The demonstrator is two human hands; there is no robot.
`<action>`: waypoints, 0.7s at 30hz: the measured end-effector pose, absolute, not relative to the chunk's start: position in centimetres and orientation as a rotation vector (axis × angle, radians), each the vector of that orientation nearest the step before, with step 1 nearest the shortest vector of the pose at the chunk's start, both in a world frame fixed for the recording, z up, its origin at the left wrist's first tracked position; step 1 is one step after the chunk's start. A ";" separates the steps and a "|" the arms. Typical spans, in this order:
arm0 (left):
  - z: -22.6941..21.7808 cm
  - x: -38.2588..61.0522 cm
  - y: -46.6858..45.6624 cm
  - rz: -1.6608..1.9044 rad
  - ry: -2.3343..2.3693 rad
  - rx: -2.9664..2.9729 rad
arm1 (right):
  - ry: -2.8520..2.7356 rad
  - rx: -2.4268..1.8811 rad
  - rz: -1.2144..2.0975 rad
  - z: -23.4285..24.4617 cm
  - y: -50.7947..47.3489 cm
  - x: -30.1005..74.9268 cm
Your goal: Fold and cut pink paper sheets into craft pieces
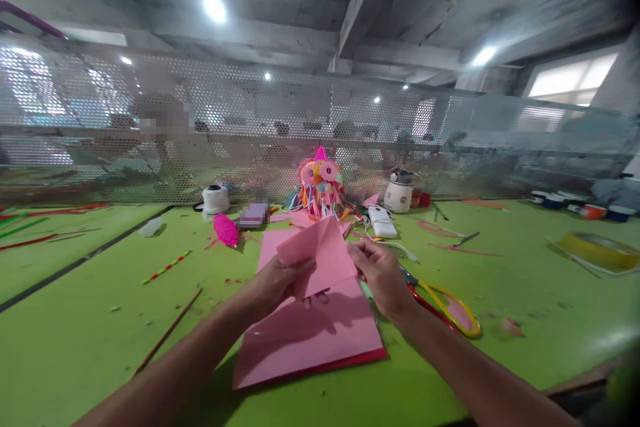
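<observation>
Both my hands hold a folded piece of pink paper [324, 255] a little above the green table [90, 327]. My left hand [274, 283] grips its lower left edge with closed fingers. My right hand [381, 273] pinches its right edge. Under them lies a stack of pink paper sheets [310, 337] with a red sheet showing at the bottom edge. Yellow-handled scissors [447, 303] lie just right of my right hand.
A colourful paper lantern [320, 187] stands at the back centre before a perforated metal screen [320, 133]. A pink thread spool [226, 229], a white tape roll [216, 199], a white jar [398, 195], a white device [382, 221], thin sticks [167, 332] and paper strips lie around. People are blurred behind the screen.
</observation>
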State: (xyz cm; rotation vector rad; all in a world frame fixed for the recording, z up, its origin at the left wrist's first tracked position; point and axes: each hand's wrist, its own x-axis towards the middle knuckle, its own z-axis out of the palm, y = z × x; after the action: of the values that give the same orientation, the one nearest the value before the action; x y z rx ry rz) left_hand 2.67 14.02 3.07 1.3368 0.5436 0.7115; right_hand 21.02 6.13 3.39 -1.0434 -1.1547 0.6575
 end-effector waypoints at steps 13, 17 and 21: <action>3.6 2.3 13.0 0.472 0.577 1.616 | -1.257 -1.082 0.451 4.1 5.5 21.1; 3.7 2.3 13.0 0.528 0.564 1.610 | -1.255 -1.101 0.421 4.1 5.4 21.1; 4.0 2.3 12.8 0.493 0.557 1.623 | -1.262 -1.107 0.545 3.9 5.6 21.5</action>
State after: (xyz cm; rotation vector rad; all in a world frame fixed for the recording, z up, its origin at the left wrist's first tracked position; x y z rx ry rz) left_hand 2.32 12.79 3.96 1.6230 0.5571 0.4931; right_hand 21.47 5.64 3.92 -1.1075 -1.2618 0.5452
